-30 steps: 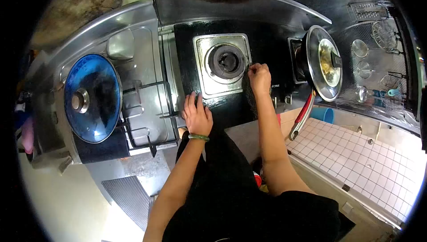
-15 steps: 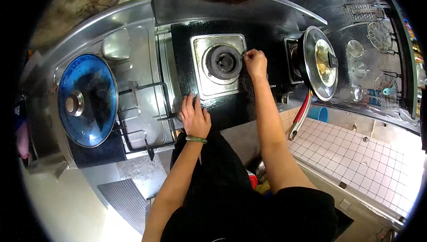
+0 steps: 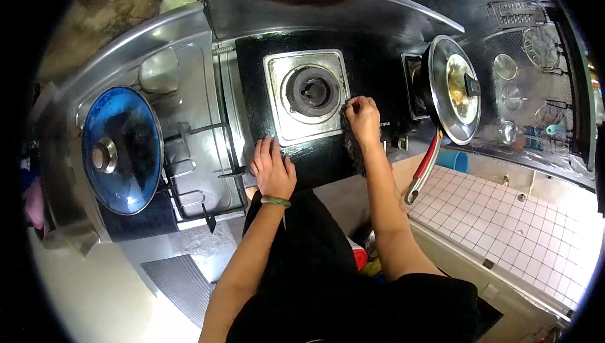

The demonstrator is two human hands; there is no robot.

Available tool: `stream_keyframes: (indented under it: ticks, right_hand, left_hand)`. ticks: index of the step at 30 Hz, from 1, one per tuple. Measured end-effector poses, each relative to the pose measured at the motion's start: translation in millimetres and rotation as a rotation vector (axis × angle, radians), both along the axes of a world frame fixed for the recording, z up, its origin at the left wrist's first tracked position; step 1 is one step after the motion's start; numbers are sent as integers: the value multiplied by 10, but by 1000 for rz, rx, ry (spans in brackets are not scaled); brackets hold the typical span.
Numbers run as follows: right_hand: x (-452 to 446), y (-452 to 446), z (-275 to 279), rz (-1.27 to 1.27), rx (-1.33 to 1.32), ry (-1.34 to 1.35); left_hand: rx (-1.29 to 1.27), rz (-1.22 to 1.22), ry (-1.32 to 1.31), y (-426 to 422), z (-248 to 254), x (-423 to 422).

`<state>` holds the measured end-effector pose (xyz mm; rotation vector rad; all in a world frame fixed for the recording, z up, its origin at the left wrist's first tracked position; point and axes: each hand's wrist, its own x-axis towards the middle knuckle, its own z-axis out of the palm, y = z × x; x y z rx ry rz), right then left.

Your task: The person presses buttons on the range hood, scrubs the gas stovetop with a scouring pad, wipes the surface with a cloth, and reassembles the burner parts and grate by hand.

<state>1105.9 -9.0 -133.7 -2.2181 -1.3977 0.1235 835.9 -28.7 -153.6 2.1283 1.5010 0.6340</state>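
My right hand (image 3: 363, 119) is closed in a pinch at the right edge of the square metal drip plate (image 3: 274, 100). Whatever its fingertips hold, if anything, is hidden. Below the fingers, a dark, speckled wet-looking streak (image 3: 355, 148) runs down the black stovetop (image 3: 315, 166). My left hand (image 3: 272, 170) rests with fingers outstretched on the stovetop's front left part, close to the plate's lower left corner. A green bangle (image 3: 276, 202) circles the left wrist. In the middle of the plate sits a round dark burner (image 3: 312, 92), with no grate over it.
To the right stands a pan with a glass lid (image 3: 455, 91) and a red handle (image 3: 427, 157) pointing toward me. A blue glass lid (image 3: 123, 148) lies at left, beside a black pan grate (image 3: 205, 173). Ladles and strainers (image 3: 510, 97) hang on the far right.
My right hand has slid toward me along the plate's right edge, and the dark streak shows more. The left hand stays in place; the view has shifted slightly.
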Motion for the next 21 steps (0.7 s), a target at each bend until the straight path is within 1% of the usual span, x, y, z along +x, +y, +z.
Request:
stream_keyframes:
  ticks: [3, 4, 7, 9, 10, 13, 14, 17, 19, 21]
  right_hand:
    - [9, 37, 2, -33, 2, 58]
    - [9, 37, 2, -41, 3, 71]
    - [32, 114, -47, -66, -83, 21]
    - [105, 302, -29, -46, -89, 19]
    - [147, 419, -76, -48, -73, -27]
    - [140, 544, 7, -57, -55, -11]
    - [141, 496, -37, -99, -80, -4]
    - [53, 246, -1, -110, -110, 0]
    - [119, 372, -69, -70, -49, -46]
    - [113, 568, -20, -52, -10, -78]
  left_hand:
    - [-56, -16, -21, 3, -25, -3]
    - [-39, -9, -13, -4, -33, 0]
    - [-3, 3, 5, -5, -3, 2]
    - [3, 8, 10, 3, -10, 9]
    - [2, 6, 6, 12, -10, 10]
    - [1, 12, -1, -10, 15, -7]
    - [10, 15, -3, -10, 8, -4]
    - [8, 13, -17, 8, -14, -6]
    - [-2, 15, -21, -9, -22, -6]
    - [-8, 14, -21, -38, -30, -9]
